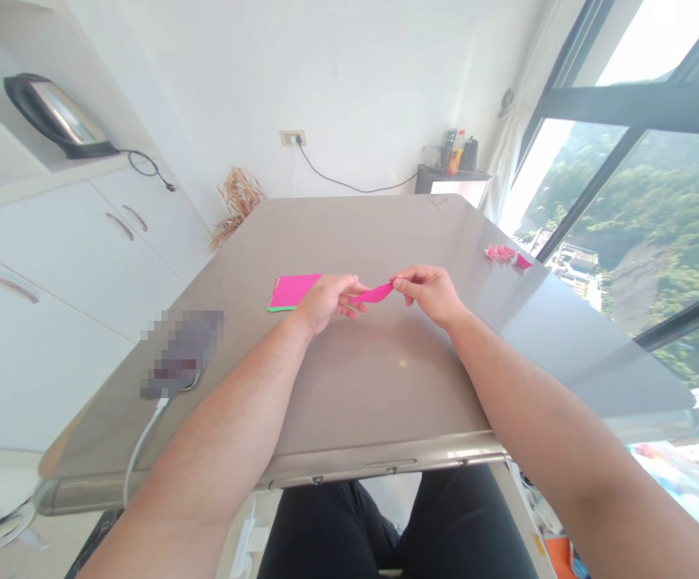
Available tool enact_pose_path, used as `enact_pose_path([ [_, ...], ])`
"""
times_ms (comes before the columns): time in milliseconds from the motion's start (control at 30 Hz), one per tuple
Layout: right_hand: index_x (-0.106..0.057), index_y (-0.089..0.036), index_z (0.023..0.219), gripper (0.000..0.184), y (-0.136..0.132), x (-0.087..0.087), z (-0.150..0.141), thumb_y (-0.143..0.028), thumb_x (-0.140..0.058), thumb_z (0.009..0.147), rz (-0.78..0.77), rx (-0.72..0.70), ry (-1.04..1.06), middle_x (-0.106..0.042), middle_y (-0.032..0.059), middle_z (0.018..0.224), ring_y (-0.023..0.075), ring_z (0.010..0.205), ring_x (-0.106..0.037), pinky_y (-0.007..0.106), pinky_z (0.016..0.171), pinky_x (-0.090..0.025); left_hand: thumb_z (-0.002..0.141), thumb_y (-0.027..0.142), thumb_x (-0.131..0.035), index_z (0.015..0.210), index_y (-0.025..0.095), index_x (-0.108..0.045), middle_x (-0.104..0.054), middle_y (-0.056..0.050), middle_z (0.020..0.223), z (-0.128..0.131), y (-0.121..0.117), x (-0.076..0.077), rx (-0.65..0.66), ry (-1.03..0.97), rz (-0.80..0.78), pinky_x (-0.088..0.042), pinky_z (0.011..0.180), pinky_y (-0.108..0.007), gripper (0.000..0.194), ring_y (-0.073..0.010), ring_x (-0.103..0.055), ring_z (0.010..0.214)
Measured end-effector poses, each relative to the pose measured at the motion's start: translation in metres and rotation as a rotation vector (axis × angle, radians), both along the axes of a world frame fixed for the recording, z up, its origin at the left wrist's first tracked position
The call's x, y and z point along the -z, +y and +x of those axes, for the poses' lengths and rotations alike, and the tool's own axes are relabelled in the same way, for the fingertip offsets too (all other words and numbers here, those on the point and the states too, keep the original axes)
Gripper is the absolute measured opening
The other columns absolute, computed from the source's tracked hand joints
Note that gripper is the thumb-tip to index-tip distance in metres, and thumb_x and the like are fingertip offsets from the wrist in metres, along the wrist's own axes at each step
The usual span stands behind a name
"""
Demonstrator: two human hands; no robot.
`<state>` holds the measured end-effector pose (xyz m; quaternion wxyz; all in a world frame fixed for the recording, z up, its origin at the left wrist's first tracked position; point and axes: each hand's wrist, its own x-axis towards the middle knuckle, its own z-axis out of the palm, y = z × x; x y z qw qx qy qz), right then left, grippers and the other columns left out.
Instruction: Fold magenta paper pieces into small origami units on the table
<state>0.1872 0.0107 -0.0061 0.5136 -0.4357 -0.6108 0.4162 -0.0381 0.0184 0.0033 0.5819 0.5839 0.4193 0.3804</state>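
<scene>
A small strip-like piece of bright pink paper (376, 293) stretches between my two hands above the table. My right hand (432, 294) pinches its right end between thumb and forefinger. At its left end, my left hand (330, 301) holds the paper between the thumb and loosely curled fingers. Partly behind my left wrist lies a stack of coloured paper sheets (293, 290), pink on top with a green edge showing below. Several small folded pink paper pieces (504, 253) sit on the far right of the table.
The grey-brown table (361, 229) has its front edge close to my lap. On the left, a blurred-out dark device (183, 354) lies with a white cable (142, 441) attached. A kettle (59, 115) stands on the left cabinet. Bottles (456, 153) stand on a small cabinet behind the table.
</scene>
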Motion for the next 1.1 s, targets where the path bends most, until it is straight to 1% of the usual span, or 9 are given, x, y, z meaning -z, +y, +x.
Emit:
enact_pose_path([
  [67, -0.075, -0.018, 0.08, 0.026, -0.002, 0.0, -0.003, -0.042, -0.077, 0.072, 0.002, -0.051, -0.032, -0.058, -0.0022, 0.056, 0.0117, 0.055, -0.051, 0.028, 0.057, -0.045, 0.077, 0.043, -0.071, 0.1, 0.015, -0.075, -0.074, -0.013, 0.103, 0.001, -0.003, -0.001, 0.041, 0.043, 0.006, -0.054, 0.062, -0.032, 0.036, -0.0219, -0.072, 0.075],
  [133, -0.074, -0.018, 0.082, 0.027, -0.003, 0.001, -0.006, -0.043, -0.077, 0.073, 0.001, -0.084, -0.034, -0.061, -0.0013, 0.059, 0.0119, 0.056, -0.054, 0.029, 0.058, -0.048, 0.074, 0.036, -0.077, 0.109, 0.016, -0.074, -0.073, -0.013, 0.109, 0.003, -0.005, -0.001, 0.088, 0.079, 0.026, -0.056, 0.065, -0.034, 0.041, -0.0218, -0.073, 0.077],
  [300, -0.071, -0.017, 0.09, 0.028, -0.006, 0.001, -0.011, -0.039, -0.076, 0.073, 0.004, -0.104, -0.007, -0.066, -0.0002, 0.071, 0.0111, 0.057, -0.056, 0.03, 0.06, -0.052, 0.074, 0.028, -0.079, 0.118, 0.017, -0.07, -0.066, -0.015, 0.127, 0.009, -0.009, 0.003, 0.147, 0.07, 0.06, -0.059, 0.079, -0.04, 0.046, -0.0232, -0.074, 0.086],
  [367, -0.069, -0.018, 0.1, 0.033, -0.006, 0.001, -0.012, -0.035, -0.076, 0.072, 0.007, -0.108, -0.007, -0.067, -0.0001, 0.077, 0.0114, 0.059, -0.058, 0.03, 0.06, -0.052, 0.074, 0.026, -0.08, 0.119, 0.018, -0.067, -0.064, -0.015, 0.13, 0.012, -0.01, 0.006, 0.159, 0.049, 0.078, -0.059, 0.079, -0.041, 0.048, -0.0231, -0.074, 0.087],
  [433, -0.065, -0.019, 0.111, 0.044, -0.006, 0.003, -0.014, -0.03, -0.077, 0.07, 0.013, -0.116, -0.002, -0.067, -0.0001, 0.081, 0.0121, 0.062, -0.06, 0.029, 0.059, -0.052, 0.074, 0.026, -0.08, 0.117, 0.018, -0.065, -0.064, -0.015, 0.128, 0.016, -0.011, 0.009, 0.154, 0.031, 0.109, -0.06, 0.078, -0.042, 0.047, -0.022, -0.074, 0.084],
  [533, -0.06, -0.02, 0.119, 0.053, -0.008, 0.004, -0.017, -0.025, -0.077, 0.069, 0.014, -0.129, -0.009, -0.068, -0.0002, 0.084, 0.0137, 0.064, -0.064, 0.03, 0.06, -0.053, 0.071, 0.026, -0.082, 0.112, 0.018, -0.061, -0.063, -0.014, 0.127, 0.02, -0.011, 0.011, 0.107, 0.049, 0.168, -0.059, 0.075, -0.041, 0.047, -0.019, -0.073, 0.077],
  [667, -0.06, -0.021, 0.115, 0.047, -0.011, 0.004, -0.02, -0.024, -0.076, 0.071, -0.02, -0.149, -0.004, -0.068, -0.0001, 0.084, 0.0159, 0.067, -0.068, 0.033, 0.064, -0.057, 0.07, 0.029, -0.083, 0.112, 0.019, -0.059, -0.063, -0.012, 0.126, 0.021, -0.012, 0.011, 0.069, 0.094, 0.208, -0.059, 0.075, -0.04, 0.05, -0.0175, -0.072, 0.076],
  [867, -0.062, -0.022, 0.108, 0.039, -0.013, 0.003, -0.02, -0.025, -0.076, 0.072, -0.051, -0.204, 0.041, -0.068, 0.0, 0.082, 0.0176, 0.066, -0.069, 0.036, 0.066, -0.059, 0.071, 0.029, -0.082, 0.113, 0.02, -0.059, -0.063, -0.012, 0.127, 0.021, -0.012, 0.012, 0.081, 0.066, 0.199, -0.059, 0.075, -0.039, 0.049, -0.0174, -0.072, 0.076],
  [1100, -0.062, -0.02, 0.11, 0.038, -0.01, 0.003, -0.021, -0.026, -0.071, 0.073, -0.042, -0.127, -0.024, -0.069, 0.0018, 0.084, 0.0158, 0.068, -0.067, 0.032, 0.064, -0.056, 0.071, 0.027, -0.081, 0.114, 0.02, -0.058, -0.062, -0.013, 0.125, 0.022, -0.009, 0.014, 0.05, 0.015, 0.173, -0.059, 0.076, -0.04, 0.049, -0.0179, -0.072, 0.078],
])
